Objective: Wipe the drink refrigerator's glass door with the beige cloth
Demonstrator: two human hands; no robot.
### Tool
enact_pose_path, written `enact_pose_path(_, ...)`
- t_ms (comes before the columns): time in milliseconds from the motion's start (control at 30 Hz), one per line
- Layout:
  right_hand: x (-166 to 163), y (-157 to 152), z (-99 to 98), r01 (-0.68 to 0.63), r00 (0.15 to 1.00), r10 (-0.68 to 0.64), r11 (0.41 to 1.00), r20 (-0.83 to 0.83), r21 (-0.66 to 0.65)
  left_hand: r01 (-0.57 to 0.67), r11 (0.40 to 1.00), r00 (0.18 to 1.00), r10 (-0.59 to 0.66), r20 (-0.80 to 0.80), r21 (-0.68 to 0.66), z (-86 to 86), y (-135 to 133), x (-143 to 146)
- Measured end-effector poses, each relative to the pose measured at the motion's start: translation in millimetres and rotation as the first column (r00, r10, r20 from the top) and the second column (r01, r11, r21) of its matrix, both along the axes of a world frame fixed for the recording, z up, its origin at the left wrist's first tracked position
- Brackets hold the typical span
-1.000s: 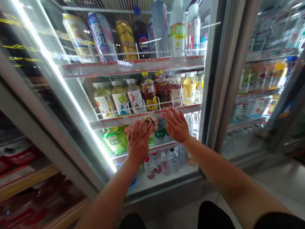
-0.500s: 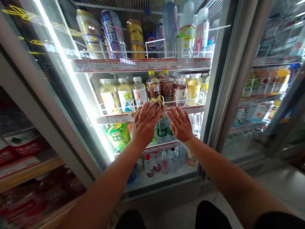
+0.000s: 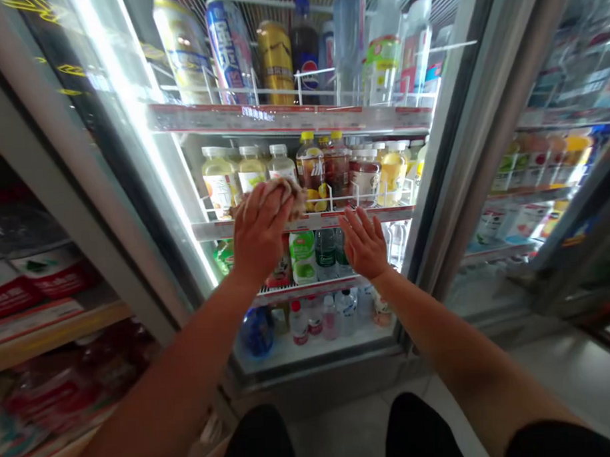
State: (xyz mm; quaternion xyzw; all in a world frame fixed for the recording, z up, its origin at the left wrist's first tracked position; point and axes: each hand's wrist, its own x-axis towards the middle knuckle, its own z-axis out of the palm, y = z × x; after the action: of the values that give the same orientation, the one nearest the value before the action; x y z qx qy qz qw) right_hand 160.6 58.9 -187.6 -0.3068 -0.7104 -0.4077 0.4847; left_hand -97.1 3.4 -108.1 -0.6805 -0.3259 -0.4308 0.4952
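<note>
A crumpled beige cloth point(image 3: 294, 194) lies under the fingers of my left hand point(image 3: 259, 227), held against the glass door point(image 3: 309, 351) of a lit drinks cooler. Behind the glass, several bottles with white caps show around the cloth, and a yellow-capped tea bottle point(image 3: 310, 168) stands just to its right. My right hand point(image 3: 364, 243) is farther right, fingers stretched out and spread, palm toward the glass, with nothing in it. Green-labelled water bottles point(image 3: 326, 251) sit behind the door just left of that hand. My left hand hides part of the lower shelf.
Large cans and bottles, among them a gold can point(image 3: 275, 63), fill the top shelf. A metal door frame point(image 3: 475, 149) runs down the right side, with another cooler section beyond. At left stands a wooden-edged shelf point(image 3: 53, 334) with red packages. Grey floor point(image 3: 336, 421) lies below.
My left hand has moved left and slightly up with the cloth, uncovering a green-labelled bottle on the lower shelf. My right hand stays nearly in place. The view has shifted slightly.
</note>
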Motion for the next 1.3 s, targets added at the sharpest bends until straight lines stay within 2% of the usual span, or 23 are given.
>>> enact_pose_path(67,0,0,-0.2,0.004,1.0,-0.004,1.0,-0.001,-0.008,-0.012,1.0,0.996,0.012,0.092,0.005,7.4,-1,-13)
enact_pose_path(133,0,0,0.0,0.008,1.0,-0.008,1.0,0.002,-0.015,-0.022,1.0,0.993,0.022,0.12,-0.006,1.8,-3,-21)
enact_pose_path(233,0,-2,1.0,0.008,1.0,-0.008,1.0,-0.001,0.009,-0.034,0.998,0.999,0.032,-0.027,-0.055,-22.5,-8,-27)
enact_pose_path(300,0,-3,1.8,0.009,1.0,-0.009,0.999,0.001,0.031,-0.044,0.996,0.99,0.033,-0.14,-0.078,-31.3,-12,-31)
enact_pose_path(367,0,-4,2.4,0.012,1.0,-0.012,0.999,0.005,0.039,-0.047,0.998,0.988,0.04,-0.146,-0.048,-25.5,-13,-40)
enact_pose_path(467,0,-3,2.2,0.015,1.0,-0.016,0.999,0.004,0.035,-0.075,0.997,0.997,0.076,-0.016,0.027,-6.5,-14,-55)
enact_pose_path(533,0,-3,1.6,0.012,1.0,-0.012,0.999,0.005,0.035,-0.098,0.995,0.993,0.097,0.062,0.027,-7.5,-16,-61)
enact_pose_path(567,0,-3,1.2,0.009,1.0,-0.01,0.999,0.006,0.035,-0.103,0.995,0.991,0.102,0.084,0.006,-15.2,-18,-61)
enact_pose_path(633,0,-3,0.6,0.008,1.0,-0.008,0.999,0.008,0.032,-0.084,0.996,0.993,0.087,0.076,-0.038,-41.2,-22,-59)
enact_pose_path(700,0,-3,0.4,0.01,1.0,-0.011,1.0,0.005,0.028,-0.06,0.995,0.998,0.057,-0.036,-0.083,-67.8,-25,-58)
enact_pose_path(767,0,-4,0.5,0.012,1.0,-0.012,1.0,0.005,0.028,-0.051,0.995,0.994,0.042,-0.096,-0.087,-78.5,-26,-60)
enact_pose_path(833,0,-4,0.3,0.007,1.0,-0.007,1.0,0.008,0.028,-0.067,0.997,0.997,0.065,-0.042,-0.042,-68.6,-24,-66)
enact_pose_path(933,0,-4,-1.1,0.011,1.0,-0.011,1.0,0.003,0.005,-0.118,0.993,0.986,0.115,0.121,0.015,-42.8,-20,-74)
enact_pose_path(967,0,-3,-1.8,0.017,1.0,-0.017,1.0,0.0,-0.015,-0.129,0.992,0.98,0.125,0.156,0.013,-40.7,-19,-75)
enact_pose_path(1033,0,-2,-3.2,0.03,1.0,-0.03,0.997,-0.002,-0.069,-0.133,0.991,0.975,0.135,0.177,-0.024,-54.9,-22,-72)
enact_pose_path(1100,0,-2,-4.2,0.03,1.0,-0.03,0.994,0.0,-0.105,-0.117,0.99,0.984,0.127,0.128,-0.077,-89.7,-28,-66)
enact_pose_path(1200,0,0,-4.7,0.026,1.0,-0.027,0.994,-0.004,-0.102,-0.046,0.986,0.996,0.033,-0.083,-0.161,-142.8,-38,-63)
enact_pose_path(1233,1,0,-4.7,0.024,1.0,-0.024,0.995,-0.003,-0.101,-0.025,0.981,0.993,0.002,-0.119,-0.191,-151.5,-39,-64)
enact_pose_path(1300,1,0,-4.3,0.017,1.0,-0.017,0.994,0.001,-0.104,-0.01,0.979,0.992,-0.016,-0.129,-0.202,-150.4,-37,-71)
